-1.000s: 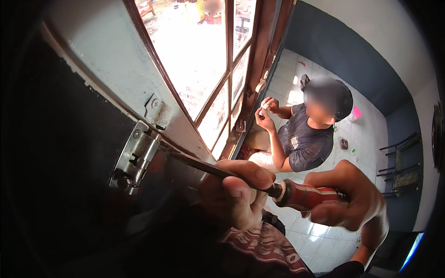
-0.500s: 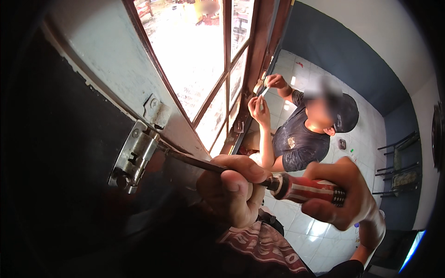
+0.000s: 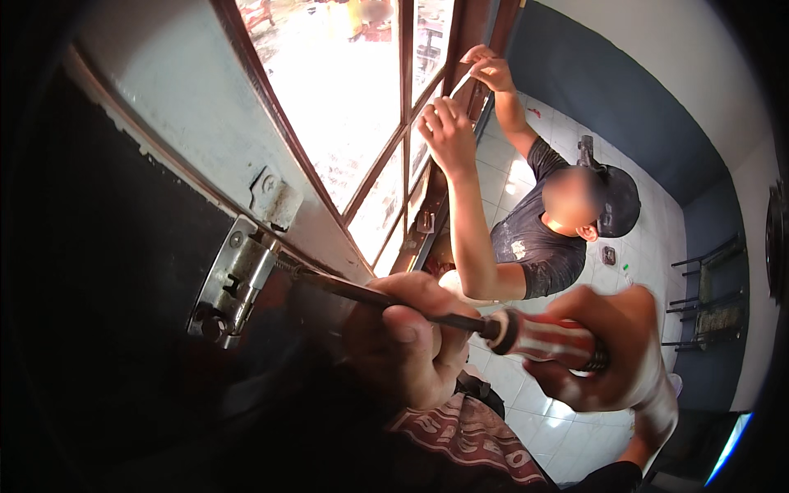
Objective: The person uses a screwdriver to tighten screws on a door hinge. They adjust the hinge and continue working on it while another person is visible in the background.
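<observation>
A long screwdriver (image 3: pixel 546 337) with a red and white striped handle spans the lower middle of the view. My right hand (image 3: pixel 616 349) is closed round its handle, slightly blurred. Between the thumb and fingers of my left hand (image 3: pixel 415 337) runs the dark shaft. The tip meets a screw beside a metal barrel bolt (image 3: pixel 234 279) on the dark door panel (image 3: pixel 123 246) at left. Just above the bolt, a small metal catch (image 3: pixel 271 197) sits on the pale frame (image 3: pixel 181 99). The screw head is hard to make out.
A co-worker (image 3: pixel 542 222) in a dark cap and shirt holds a thin light strip (image 3: pixel 462 85) near the brown window frame (image 3: pixel 472 33). Bright glass panes (image 3: pixel 329 99) lie beyond. Chairs (image 3: pixel 715 287) stand by the grey wall at far right, above a tiled floor (image 3: pixel 534 403).
My right hand has turned slightly on the screwdriver handle, while my left hand stays round the shaft. The co-worker's hands have risen toward the upper window frame.
</observation>
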### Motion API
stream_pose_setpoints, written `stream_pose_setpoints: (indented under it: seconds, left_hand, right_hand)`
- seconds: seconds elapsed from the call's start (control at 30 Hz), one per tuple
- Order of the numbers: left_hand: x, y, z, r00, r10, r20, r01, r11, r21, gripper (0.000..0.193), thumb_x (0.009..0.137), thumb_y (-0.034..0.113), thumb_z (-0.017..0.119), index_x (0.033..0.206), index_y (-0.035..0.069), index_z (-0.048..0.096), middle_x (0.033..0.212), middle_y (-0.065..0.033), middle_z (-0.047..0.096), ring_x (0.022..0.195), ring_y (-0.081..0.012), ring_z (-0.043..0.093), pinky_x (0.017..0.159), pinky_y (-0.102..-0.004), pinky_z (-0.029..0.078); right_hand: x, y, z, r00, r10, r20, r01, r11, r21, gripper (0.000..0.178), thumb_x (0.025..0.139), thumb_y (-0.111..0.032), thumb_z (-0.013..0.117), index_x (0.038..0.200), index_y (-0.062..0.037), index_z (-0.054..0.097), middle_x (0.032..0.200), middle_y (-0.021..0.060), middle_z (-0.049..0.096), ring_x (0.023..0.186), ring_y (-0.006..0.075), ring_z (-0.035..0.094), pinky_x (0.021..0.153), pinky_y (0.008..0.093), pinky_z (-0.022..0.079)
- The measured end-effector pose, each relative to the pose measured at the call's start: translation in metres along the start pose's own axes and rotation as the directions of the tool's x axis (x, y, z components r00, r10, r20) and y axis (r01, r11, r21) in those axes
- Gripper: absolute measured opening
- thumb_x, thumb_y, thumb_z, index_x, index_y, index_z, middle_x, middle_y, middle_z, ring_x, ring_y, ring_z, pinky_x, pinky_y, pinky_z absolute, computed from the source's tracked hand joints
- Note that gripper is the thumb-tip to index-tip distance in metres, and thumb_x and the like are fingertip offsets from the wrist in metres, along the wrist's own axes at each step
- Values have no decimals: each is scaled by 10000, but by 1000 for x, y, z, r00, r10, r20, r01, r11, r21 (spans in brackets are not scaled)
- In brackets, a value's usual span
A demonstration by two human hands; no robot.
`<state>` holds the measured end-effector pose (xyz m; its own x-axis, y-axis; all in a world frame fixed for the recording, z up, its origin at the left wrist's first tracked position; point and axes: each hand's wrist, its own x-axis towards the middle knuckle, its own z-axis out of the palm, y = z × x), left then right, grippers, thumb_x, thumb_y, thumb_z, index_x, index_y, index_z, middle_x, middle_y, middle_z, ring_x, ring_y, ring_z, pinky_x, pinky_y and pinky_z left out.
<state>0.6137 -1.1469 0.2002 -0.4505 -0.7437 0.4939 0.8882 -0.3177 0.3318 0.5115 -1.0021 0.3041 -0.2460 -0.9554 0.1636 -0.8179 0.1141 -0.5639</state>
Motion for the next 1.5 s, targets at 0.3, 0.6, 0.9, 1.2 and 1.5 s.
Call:
stream_pose_setpoints:
  seconds: [0.3,0.6,0.9,1.2,1.5]
  left_hand:
    - [-5,-3,-12,988,-137,77,138,990,-18,380,1032,339,536,1165,-9,459,649,6,413,515,-55,318,442,-242,284]
    - [-12,-17,-7,1000,-17,-18,17,1000,4,406,1024,363,551,1164,-8,460,719,-47,553,545,-65,480,496,-210,399]
    - [-12,-37,-17,848,452,277,-501,513,697,373,1028,271,569,1233,-25,472,686,-59,530,551,-83,467,477,-224,361]
    - [-10,-13,18,997,-67,45,71,994,-81,344,1035,313,537,1142,-14,523,680,-65,533,479,-54,345,452,-228,274]
    - [-11,13,13,982,-156,107,152,987,48,377,1046,351,481,1170,-5,506,825,-145,618,443,-48,303,446,-223,272]
  right_hand:
    - [-21,8,2,963,251,101,-271,907,322,554,678,-425,906,980,-55,625,664,37,620,511,186,618,457,297,444]
    - [-42,2,30,893,-285,-349,25,805,-593,532,724,-363,870,1054,-20,631,772,85,585,509,153,564,447,262,460]
    - [-78,10,29,843,501,-195,-350,787,507,822,690,-761,733,1016,-13,631,693,66,664,606,144,665,583,269,494]
    - [-67,26,31,785,-196,-587,36,961,-273,712,719,-388,893,1206,-43,504,884,114,592,730,219,574,616,319,465]
    - [-63,0,30,750,578,-320,-344,755,558,799,732,-806,645,924,-30,631,609,13,600,559,76,579,570,240,450]
